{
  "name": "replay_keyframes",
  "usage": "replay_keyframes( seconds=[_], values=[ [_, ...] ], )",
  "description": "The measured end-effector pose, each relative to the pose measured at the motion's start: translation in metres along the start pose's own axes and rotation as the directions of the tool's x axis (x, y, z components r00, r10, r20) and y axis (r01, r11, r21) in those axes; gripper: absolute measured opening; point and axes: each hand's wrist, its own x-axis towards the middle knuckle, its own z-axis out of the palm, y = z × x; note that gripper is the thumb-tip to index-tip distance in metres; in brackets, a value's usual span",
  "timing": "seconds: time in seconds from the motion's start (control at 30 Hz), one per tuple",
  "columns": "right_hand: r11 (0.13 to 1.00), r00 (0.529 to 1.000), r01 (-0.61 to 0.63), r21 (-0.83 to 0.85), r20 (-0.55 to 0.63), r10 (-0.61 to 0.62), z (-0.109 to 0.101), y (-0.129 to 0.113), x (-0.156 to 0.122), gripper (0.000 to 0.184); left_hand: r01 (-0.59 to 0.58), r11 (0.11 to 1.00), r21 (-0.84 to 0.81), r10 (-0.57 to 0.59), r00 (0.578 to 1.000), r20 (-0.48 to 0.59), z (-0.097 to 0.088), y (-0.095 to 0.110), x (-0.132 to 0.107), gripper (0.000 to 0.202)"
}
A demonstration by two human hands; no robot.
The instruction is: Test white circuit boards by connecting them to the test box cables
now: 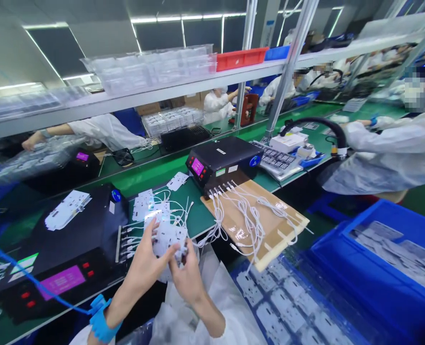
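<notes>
My left hand [146,262] and my right hand [185,277] are close together at the table's near edge. Both are closed round a clear plastic tray of white parts [167,238], held between them. The left wrist wears a blue strap [100,322] with a blue coiled cord. White cables [172,208] run from the tray area toward a black tester box [72,239] on the left. A second black tester [223,163] stands at centre with more white cables [248,215] lying over a cardboard sheet [262,225].
A blue crate [381,273] with clear trays stands at the lower right, more trays [269,302] beside it. Workers in white coats sit across the green table [151,175] and at the right. An overhead shelf [155,93] carries clear trays and a red bin [241,58].
</notes>
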Motion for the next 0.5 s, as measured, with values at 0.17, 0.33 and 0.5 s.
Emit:
replay_keyframes(
  seconds=[0.17,0.33,0.5],
  values=[
    [0.995,0.995,-0.073,0.064,0.071,0.068,-0.006,0.006,0.020,0.035,0.293,0.864,-0.409,-0.215,0.950,0.226,-0.003,-0.030,0.008,0.079],
    [0.918,0.996,0.080,-0.389,0.008,-0.083,-0.023,0.016,0.056,0.038,0.437,0.699,-0.566,-0.394,0.896,0.205,-0.006,-0.035,0.018,0.071],
    [0.623,0.978,-0.204,-0.755,-0.183,0.098,-0.043,0.025,0.136,0.040,0.416,0.676,-0.609,-0.469,0.880,0.080,-0.020,-0.036,0.034,0.060]
  ],
)
